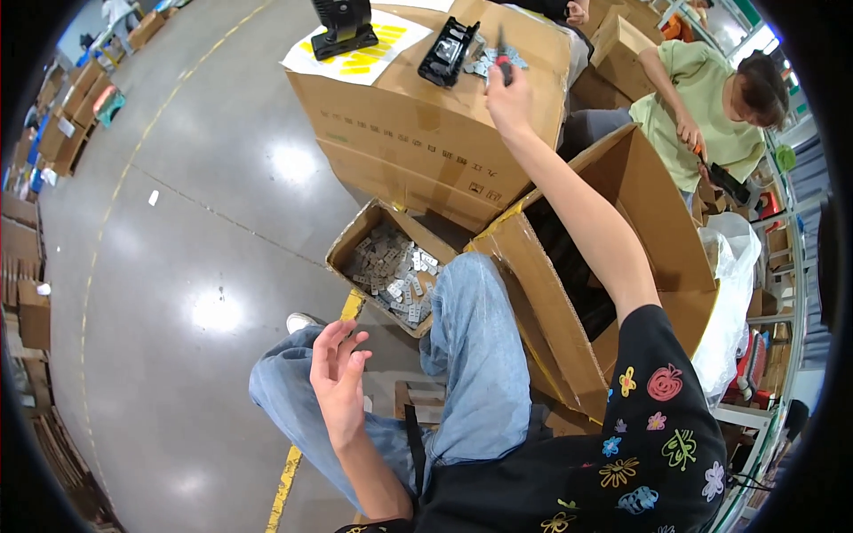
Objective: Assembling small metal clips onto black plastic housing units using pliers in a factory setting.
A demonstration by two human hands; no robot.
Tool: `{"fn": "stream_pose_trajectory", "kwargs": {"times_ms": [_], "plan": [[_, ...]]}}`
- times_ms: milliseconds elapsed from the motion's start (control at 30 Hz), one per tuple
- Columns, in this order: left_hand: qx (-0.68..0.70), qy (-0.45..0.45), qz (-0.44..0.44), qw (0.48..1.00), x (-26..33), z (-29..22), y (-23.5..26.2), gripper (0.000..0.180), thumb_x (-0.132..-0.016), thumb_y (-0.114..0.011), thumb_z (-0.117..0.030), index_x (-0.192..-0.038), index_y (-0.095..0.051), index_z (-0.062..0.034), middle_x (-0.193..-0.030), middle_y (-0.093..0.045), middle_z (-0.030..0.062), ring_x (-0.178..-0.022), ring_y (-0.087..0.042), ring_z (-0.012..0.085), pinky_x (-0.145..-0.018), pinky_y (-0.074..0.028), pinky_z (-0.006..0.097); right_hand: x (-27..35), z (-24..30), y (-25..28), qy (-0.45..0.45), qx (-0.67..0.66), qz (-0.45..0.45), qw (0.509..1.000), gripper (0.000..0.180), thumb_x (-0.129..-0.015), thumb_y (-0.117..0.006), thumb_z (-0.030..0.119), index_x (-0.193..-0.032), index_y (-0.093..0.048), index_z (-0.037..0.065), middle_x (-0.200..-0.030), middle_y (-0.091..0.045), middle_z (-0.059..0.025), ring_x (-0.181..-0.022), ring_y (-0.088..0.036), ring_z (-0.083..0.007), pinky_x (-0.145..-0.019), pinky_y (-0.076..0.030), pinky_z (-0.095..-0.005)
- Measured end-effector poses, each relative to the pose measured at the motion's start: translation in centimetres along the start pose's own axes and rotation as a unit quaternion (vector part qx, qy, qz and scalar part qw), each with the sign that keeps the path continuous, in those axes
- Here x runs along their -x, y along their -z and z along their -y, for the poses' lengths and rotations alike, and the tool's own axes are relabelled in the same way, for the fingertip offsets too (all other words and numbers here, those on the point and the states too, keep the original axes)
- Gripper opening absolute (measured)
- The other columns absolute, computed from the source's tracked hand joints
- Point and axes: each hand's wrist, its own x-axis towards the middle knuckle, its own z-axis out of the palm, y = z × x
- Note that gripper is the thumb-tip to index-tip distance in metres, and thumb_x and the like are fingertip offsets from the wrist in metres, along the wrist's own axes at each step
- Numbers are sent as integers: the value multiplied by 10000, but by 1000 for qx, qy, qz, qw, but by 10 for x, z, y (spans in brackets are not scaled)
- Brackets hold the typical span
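My right hand (pixel 508 105) is stretched out over the big cardboard box and closed round a screwdriver (pixel 504 67) with a red and black handle. Its thin shaft points away from me. Just left of it, a black plastic housing (pixel 449 51) lies open on the box top. Small grey metal plates (pixel 482 64) are heaped between the housing and the screwdriver, partly behind my hand. Above my lap, my left hand (pixel 338 377) is raised with nothing in it, its fingers loosely bent and apart. An open carton (pixel 355 233) of small metal plates (pixel 400 266) stands beyond my knees.
The big cardboard box (pixel 418 133) serves as a work surface. A white sheet with yellow strips (pixel 378 55) and a black device (pixel 343 31) are at its far left. On my right stands a deep open carton (pixel 524 293). A co-worker (pixel 702 111) sits beyond it.
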Motion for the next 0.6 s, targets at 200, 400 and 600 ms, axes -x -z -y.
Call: {"fn": "stream_pose_trajectory", "kwargs": {"times_ms": [200, 400, 600], "plan": [[-26, 29, -49, 998, -9, 16, -8, 322, -842, -588, 25, -1156, -517, 19, -1001, -570, 82, -917, -564, 167, -788, -464, 271, 38, -60, 137, 220, 69, -197, 953, 200, -834, -641, 150, -844, -486, 26, -703, -453, -34, -643, -423, -146, -600, -371, -301], [-97, 57, -44, 993, -8, 56, 5, 88, -884, -594, -53, -826, -539, -17, -748, -541, 27, -701, -511, 108, -685, -430, 241, 126, -229, 265, -109, 288, -118, 944, 377, -841, -574, 327, -718, -577, -29, -705, -598, -245, -738, -619, -400, -685, -479, -443], [-160, 79, -47, 983, -3, 65, 3, 180, -935, -543, -136, -796, -549, -22, -738, -540, 29, -683, -499, 105, -667, -424, 249, 316, -358, 300, -453, 442, 208, 746, 559, -856, -457, 314, -1373, -321, 150, -1370, -341, -248, -1167, -474, -449, -969, -412, -483]]}}
